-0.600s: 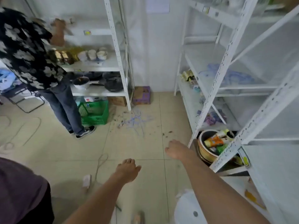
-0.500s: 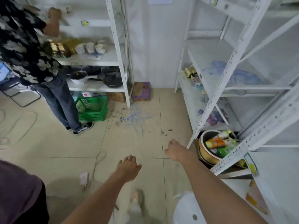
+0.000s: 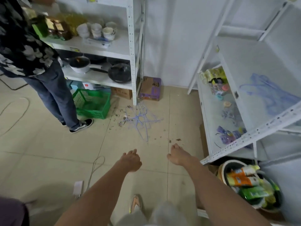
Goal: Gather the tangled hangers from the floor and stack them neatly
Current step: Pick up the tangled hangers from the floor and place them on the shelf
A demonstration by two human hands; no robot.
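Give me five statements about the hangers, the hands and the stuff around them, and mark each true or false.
1. The hangers lie tangled on the floor. True.
2. The left hand grips a hanger. False: it is empty and short of the pile.
3. A green basket sits on the floor left of the hangers. True.
4. The right hand rests on the shelf. False: it hangs in the air above the floor.
5. The purple box lies on top of the hangers. False: it stands beyond them, by the wall.
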